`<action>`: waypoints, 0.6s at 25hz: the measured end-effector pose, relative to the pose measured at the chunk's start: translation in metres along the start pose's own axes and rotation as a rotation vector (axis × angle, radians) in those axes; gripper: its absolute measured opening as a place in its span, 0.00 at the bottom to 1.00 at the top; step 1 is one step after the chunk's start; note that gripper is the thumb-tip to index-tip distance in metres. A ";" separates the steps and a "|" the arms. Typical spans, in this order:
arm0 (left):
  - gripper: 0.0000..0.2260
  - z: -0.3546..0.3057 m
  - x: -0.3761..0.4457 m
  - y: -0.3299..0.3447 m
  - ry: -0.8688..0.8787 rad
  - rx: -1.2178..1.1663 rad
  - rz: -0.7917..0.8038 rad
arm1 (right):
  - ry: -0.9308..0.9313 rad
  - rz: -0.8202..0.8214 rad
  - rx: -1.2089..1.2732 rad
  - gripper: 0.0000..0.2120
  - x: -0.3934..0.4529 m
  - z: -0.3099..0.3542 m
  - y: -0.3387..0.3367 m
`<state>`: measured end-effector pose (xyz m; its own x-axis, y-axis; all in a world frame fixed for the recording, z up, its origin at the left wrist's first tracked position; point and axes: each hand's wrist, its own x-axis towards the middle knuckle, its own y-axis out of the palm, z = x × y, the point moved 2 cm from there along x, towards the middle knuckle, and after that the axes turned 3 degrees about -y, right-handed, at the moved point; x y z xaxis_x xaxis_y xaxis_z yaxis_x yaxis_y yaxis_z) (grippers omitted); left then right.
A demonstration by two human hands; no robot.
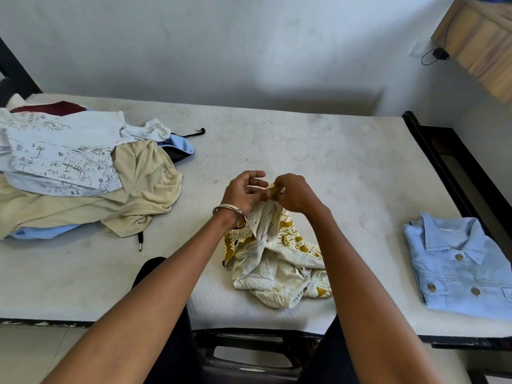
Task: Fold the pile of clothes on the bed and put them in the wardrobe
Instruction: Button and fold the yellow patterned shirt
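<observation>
- Both hands meet above the mattress (277, 128): right hand (293, 194) pinches the cream-and-mustard garment (277, 261); left hand (243, 191), fingers curled, touches the same edge, grip unclear.
- Right of them, one folded blue shirt (457, 261).
- Left, unfolded pile (83, 167) remains; wardrobe step not begun.

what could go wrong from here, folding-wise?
1. Both hands, left hand and right hand, pinch one small spot of the cream-and-mustard garment; the rest hangs twisted, so it may fold crooked.
2. Its lower part lies near the mattress front edge and could slide off.
</observation>
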<state>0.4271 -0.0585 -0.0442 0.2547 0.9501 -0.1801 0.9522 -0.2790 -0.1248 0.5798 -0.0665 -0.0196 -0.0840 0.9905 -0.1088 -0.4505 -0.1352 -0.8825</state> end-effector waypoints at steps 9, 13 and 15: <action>0.28 0.053 -0.006 -0.011 -0.311 0.564 -0.234 | -0.126 -0.642 0.383 0.05 0.016 0.080 -0.115; 0.09 0.067 -0.009 -0.033 -0.409 0.418 -0.237 | 0.027 -0.931 1.117 0.08 0.031 0.061 -0.164; 0.07 0.063 -0.007 -0.043 -0.413 0.096 -0.325 | 0.074 -1.017 1.422 0.07 0.034 0.035 -0.172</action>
<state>0.3739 -0.0617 -0.0993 -0.1572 0.8608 -0.4841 0.9463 -0.0088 -0.3231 0.6236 -0.0109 0.1446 0.7205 0.6812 0.1298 -0.6572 0.6111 0.4412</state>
